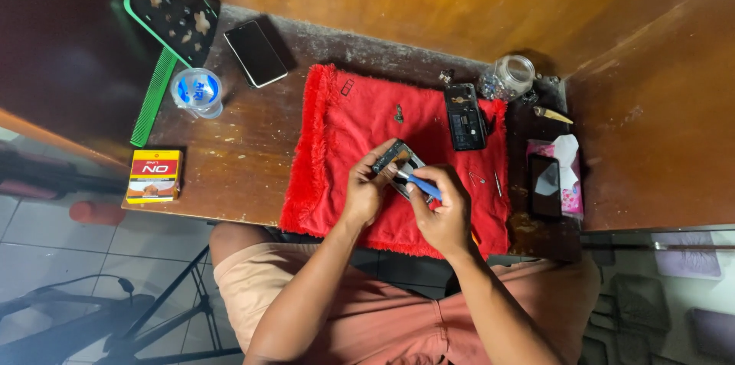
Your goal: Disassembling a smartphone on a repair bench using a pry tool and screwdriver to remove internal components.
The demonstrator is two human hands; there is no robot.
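Note:
My left hand [366, 190] grips a small dark phone part [396, 158], tilted, over the red fluffy cloth [337, 151]. My right hand [442, 208] holds a blue-handled tool [421, 184], its tip touching the part near my left thumb. An opened black phone body [465, 115] lies on the cloth's far right. Small loose pieces lie on the cloth: a dark frame piece [347, 87], a tiny part [399, 113] and thin metal tweezers [498, 181].
On the wooden table: a black phone [255, 53], a sealed plastic water cup [197, 92], a green comb [153, 97], a green-edged mirror [172, 4], a yellow-red box [154, 176], a glass jar [509, 76], another phone [544, 185] on a tissue pack [568, 181].

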